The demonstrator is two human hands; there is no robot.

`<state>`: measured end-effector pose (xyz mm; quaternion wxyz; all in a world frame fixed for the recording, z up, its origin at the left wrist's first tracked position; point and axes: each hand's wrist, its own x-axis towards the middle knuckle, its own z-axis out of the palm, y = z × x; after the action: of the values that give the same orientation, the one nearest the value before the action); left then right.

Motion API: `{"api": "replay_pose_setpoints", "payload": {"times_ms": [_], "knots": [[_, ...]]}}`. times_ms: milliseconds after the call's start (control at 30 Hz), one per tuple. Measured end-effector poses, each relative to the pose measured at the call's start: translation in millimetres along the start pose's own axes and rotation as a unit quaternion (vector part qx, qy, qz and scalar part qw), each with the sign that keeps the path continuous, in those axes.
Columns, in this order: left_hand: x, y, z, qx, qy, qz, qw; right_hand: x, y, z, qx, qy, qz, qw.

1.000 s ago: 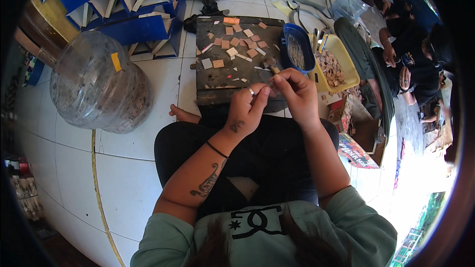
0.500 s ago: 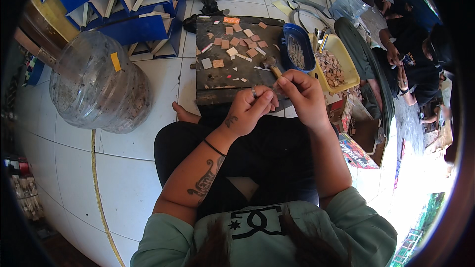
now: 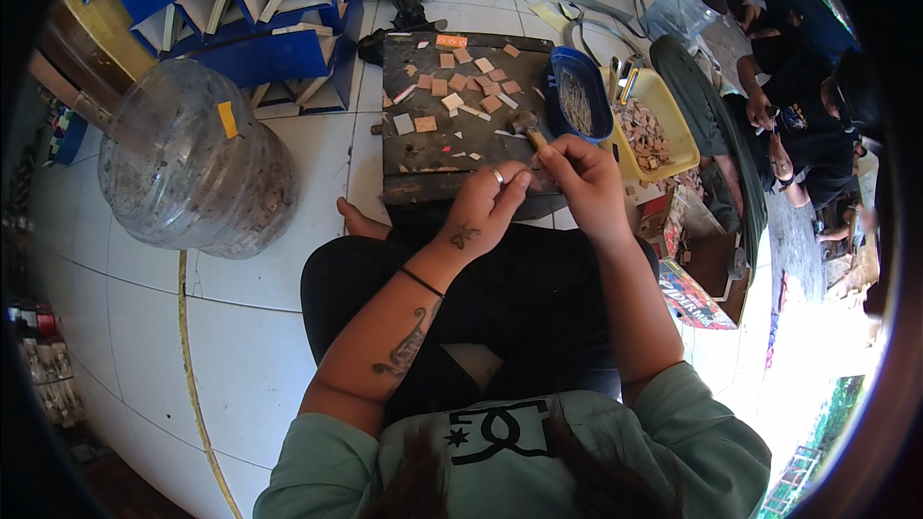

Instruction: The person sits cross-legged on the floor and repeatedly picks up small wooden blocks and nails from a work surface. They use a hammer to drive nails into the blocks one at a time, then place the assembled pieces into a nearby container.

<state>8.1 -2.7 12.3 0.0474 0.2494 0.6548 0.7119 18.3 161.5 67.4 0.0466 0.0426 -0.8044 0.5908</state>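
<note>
My left hand (image 3: pixel 488 200) is closed in a pinch, thumb against fingers, a ring on one finger; anything between the tips is too small to make out. Close beside it, my right hand (image 3: pixel 583 181) is also pinched, its grip hidden by the fingers. A small hammer (image 3: pixel 536 137) with a wooden handle reaches from the board to just beyond the right fingertips; whether they touch it I cannot tell. Many small tan square pieces (image 3: pixel 440 87) lie scattered over the dark wooden board (image 3: pixel 409 161), beside an orange piece (image 3: pixel 451 40) and a whitish square (image 3: pixel 402 123).
Right of the board stand a blue tray (image 3: pixel 553 113) of thin metal pieces and a yellow basin (image 3: pixel 686 149) full of tan pieces. A large clear plastic container (image 3: pixel 192 192) is at left, below blue shelving (image 3: pixel 207 62). Other people (image 3: pixel 798 101) sit at far right.
My left hand has shifted slightly and turned, its fingertips drawing a little away from the right ones. The right hand has moved only a little; things on the board look the same.
</note>
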Motion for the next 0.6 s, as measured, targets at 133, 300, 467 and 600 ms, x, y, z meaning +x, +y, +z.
{"api": "replay_pose_setpoints", "payload": {"times_ms": [133,300,467,600], "knots": [[11.3,-7.3,-5.8,0.305,0.100,0.185,0.929,11.8,1.9,3.9,-0.203,0.031,-0.166,0.965],[10.5,-9.8,-17.0,0.343,0.087,0.174,0.919,23.4,4.2,8.4,-0.251,-0.021,-0.280,0.926],[9.2,-8.2,-14.2,0.354,0.088,0.174,0.915,5.9,11.9,-3.0,-0.315,0.019,-0.239,0.918],[9.2,-8.7,-10.0,0.357,0.116,0.199,0.905,-38.2,21.4,-28.3,-0.470,0.107,-0.130,0.866]]}}
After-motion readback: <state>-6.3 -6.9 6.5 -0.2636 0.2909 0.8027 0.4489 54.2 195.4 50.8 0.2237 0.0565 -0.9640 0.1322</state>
